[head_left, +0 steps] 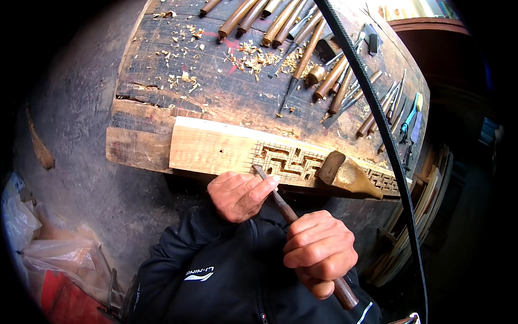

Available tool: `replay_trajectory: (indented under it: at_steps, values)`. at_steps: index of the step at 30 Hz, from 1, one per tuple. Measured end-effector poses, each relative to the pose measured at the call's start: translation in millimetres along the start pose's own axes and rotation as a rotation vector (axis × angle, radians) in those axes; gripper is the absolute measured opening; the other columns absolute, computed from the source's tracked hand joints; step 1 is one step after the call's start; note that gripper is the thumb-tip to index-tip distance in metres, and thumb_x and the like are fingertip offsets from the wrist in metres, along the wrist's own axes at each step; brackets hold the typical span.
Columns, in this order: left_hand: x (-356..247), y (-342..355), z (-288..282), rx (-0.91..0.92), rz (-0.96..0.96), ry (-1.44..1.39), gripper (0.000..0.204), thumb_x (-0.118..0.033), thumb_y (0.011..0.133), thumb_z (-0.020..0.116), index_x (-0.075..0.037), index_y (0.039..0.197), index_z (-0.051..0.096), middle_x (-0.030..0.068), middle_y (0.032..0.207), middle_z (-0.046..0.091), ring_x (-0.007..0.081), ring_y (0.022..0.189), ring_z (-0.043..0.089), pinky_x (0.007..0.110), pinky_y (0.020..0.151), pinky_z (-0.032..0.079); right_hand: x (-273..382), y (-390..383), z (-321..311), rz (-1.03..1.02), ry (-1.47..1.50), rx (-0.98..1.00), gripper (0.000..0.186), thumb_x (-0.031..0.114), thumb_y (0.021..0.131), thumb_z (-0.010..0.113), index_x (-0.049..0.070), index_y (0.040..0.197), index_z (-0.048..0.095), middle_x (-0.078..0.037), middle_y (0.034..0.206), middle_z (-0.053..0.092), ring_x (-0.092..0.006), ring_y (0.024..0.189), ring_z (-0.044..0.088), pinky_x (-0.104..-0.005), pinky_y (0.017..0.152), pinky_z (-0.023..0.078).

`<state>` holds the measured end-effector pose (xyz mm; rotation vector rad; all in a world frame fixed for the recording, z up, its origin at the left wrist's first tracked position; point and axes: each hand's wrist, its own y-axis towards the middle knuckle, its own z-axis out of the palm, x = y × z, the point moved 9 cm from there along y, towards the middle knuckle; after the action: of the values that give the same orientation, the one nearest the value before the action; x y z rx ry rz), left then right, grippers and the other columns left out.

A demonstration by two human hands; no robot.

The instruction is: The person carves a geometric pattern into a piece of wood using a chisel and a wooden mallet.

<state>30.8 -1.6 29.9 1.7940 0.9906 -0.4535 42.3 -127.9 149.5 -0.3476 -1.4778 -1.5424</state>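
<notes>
Two hands gripped one chisel (pixel 302 232). My left hand (pixel 240 195) pinched blade near tip, guiding edge against carved fret pattern on pale wood strip (pixel 216 147). My right hand (pixel 319 251) clenched around wooden handle. Strip lay along near edge of tabletop (pixel 216 92). Mallet (pixel 348 175) rested on strip, just right of chisel tip. Spare chisels (pixel 280 21) lay beyond, among shavings.

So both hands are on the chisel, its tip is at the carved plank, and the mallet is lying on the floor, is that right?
Not quite. The mallet lies on the plank, not the floor, as the head view shows. Both the left hand and right hand are on the chisel, its tip at the carved plank.
</notes>
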Motion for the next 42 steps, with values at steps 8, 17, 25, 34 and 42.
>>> replay_trajectory:
  at_steps: [8, 17, 25, 34, 42]
  values:
    - [1.8, 1.1, 0.7, -0.009, -0.010, -0.009, 0.039, -0.008, 0.096, 0.088, -0.011, 0.134, 0.077, -0.0009, 0.087, 0.075, 0.0169, 0.070, 0.071, 0.031, 0.061, 0.051, 0.0, 2.6, -0.5, 0.010, -0.014, -0.008, 0.057, 0.026, 0.116, 0.065, 0.002, 0.067, 0.052, -0.023, 0.070, 0.066, -0.0239, 0.045, 0.055, -0.0327, 0.042, 0.036]
    - [2.3, 3.3, -1.5, 0.009, -0.036, -0.032, 0.041, -0.007, 0.096, 0.087, -0.009, 0.135, 0.076, 0.0003, 0.087, 0.076, 0.0173, 0.069, 0.073, 0.031, 0.059, 0.053, -7.9, 16.1, 9.3, 0.041, -0.117, -0.047, 0.056, 0.025, 0.117, 0.062, 0.007, 0.066, 0.046, -0.015, 0.061, 0.064, -0.0169, 0.039, 0.052, -0.0285, 0.037, 0.037]
    - [5.0, 10.1, -3.1, 0.013, -0.100, -0.041, 0.049, 0.002, 0.091, 0.082, -0.003, 0.139, 0.074, 0.0039, 0.087, 0.077, 0.0199, 0.070, 0.074, 0.034, 0.059, 0.054, -30.5, 43.3, 11.7, 0.141, -0.217, -0.060, 0.051, 0.022, 0.117, 0.056, 0.010, 0.069, 0.042, -0.007, 0.052, 0.056, -0.0118, 0.034, 0.043, -0.0289, 0.033, 0.033]
    - [5.1, 2.0, -6.3, 0.081, 0.054, -0.229, 0.057, 0.000, 0.082, 0.083, -0.011, 0.137, 0.079, 0.0005, 0.092, 0.079, 0.0193, 0.078, 0.077, 0.033, 0.066, 0.057, 16.9, 5.7, 17.4, 0.024, -0.117, -0.008, 0.054, 0.022, 0.114, 0.064, 0.007, 0.066, 0.047, -0.013, 0.060, 0.063, -0.0173, 0.038, 0.050, -0.0292, 0.037, 0.035]
    - [4.7, -1.0, -5.6, -0.020, 0.011, -0.196, 0.057, 0.000, 0.082, 0.089, -0.011, 0.137, 0.080, -0.0003, 0.087, 0.076, 0.0179, 0.071, 0.072, 0.032, 0.062, 0.053, 12.4, 1.2, 24.4, 0.021, -0.113, 0.065, 0.051, 0.021, 0.111, 0.069, 0.000, 0.067, 0.054, -0.021, 0.069, 0.065, -0.0212, 0.043, 0.050, -0.0327, 0.041, 0.032]
